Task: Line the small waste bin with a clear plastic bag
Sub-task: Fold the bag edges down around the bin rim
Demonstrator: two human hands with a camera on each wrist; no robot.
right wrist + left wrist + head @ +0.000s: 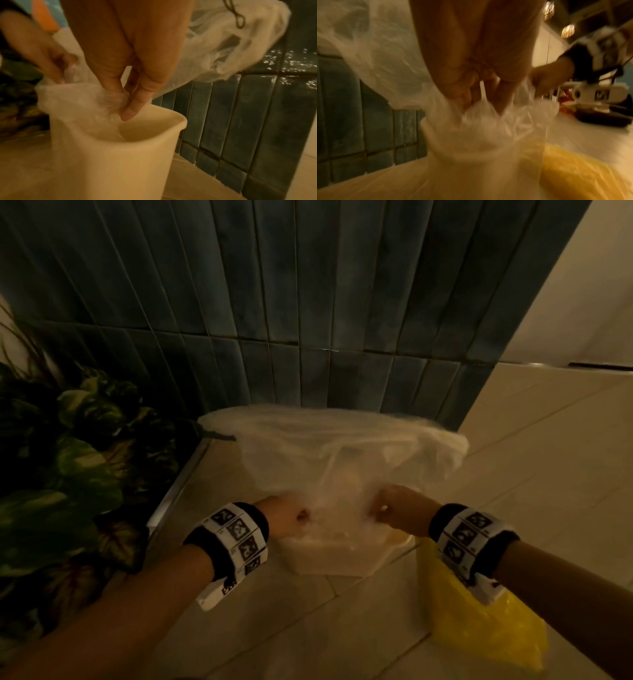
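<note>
A small cream waste bin (329,556) (120,155) stands on the tiled floor near the dark tiled wall. A clear plastic bag (342,453) (223,47) billows above and behind it, its near edge bunched at the bin's rim. My left hand (291,517) (476,88) grips the bag's edge at the left of the rim. My right hand (390,510) (126,94) pinches the bag's edge (106,100) at the right, fingertips just inside the bin's mouth. In the left wrist view the film (488,135) drapes over the bin's side.
A yellow plastic bag (486,621) (582,169) lies on the floor right of the bin. A leafy plant (68,460) fills the left side behind a metal strip (178,487). The dark tiled wall (308,320) rises just behind the bin.
</note>
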